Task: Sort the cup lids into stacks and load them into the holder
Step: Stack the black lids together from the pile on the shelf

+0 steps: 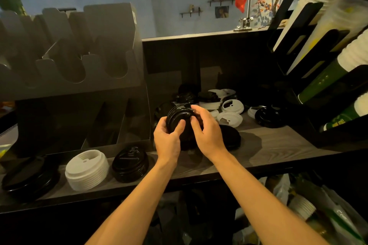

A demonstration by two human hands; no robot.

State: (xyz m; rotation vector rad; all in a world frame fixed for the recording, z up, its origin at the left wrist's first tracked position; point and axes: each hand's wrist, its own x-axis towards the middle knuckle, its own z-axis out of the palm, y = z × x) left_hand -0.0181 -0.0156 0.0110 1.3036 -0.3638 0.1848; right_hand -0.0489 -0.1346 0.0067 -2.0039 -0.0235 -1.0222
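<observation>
My left hand point(168, 137) and my right hand point(207, 127) both grip a stack of black lids point(178, 118), held tilted above the wooden counter point(274, 141). Behind it lies a loose pile of black and white lids point(231, 106). Another black lid point(232, 136) lies flat just right of my hands. At the front left stand three sorted stacks: a wide black stack point(27, 178), a white stack point(86, 169) and a smaller black stack point(130, 164). The grey lid holder point(69, 49), with slanted slots, rises at the left.
A black rack point(310, 49) at the right holds sleeves of white and green paper cups point(326, 79). A dark back wall point(199, 53) borders the counter. Below the counter edge sit bagged supplies point(310, 211).
</observation>
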